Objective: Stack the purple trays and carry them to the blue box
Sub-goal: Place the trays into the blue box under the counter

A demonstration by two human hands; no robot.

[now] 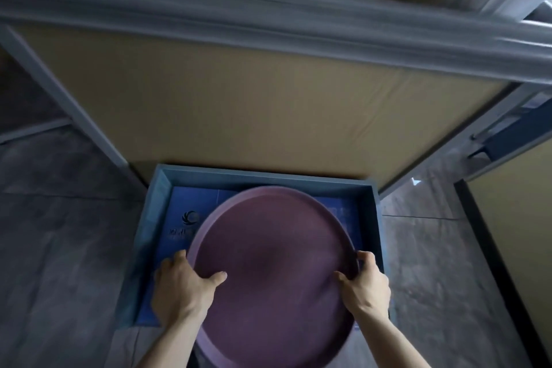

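A round purple tray (276, 260) hangs over the open blue box (375, 218) on the floor, covering most of its inside. My left hand (182, 287) grips the tray's left rim with the thumb on top. On the right rim my right hand (366, 284) holds it the same way. Whether more trays lie stacked under the top one is hidden. The box floor shows a white logo (189, 218) at the left.
The box stands against a blue-grey metal frame whose top rail (268, 18) crosses the view above a tan panel (254, 110). A frame leg (74, 107) runs down at the left. Grey stone floor (59, 248) lies on both sides.
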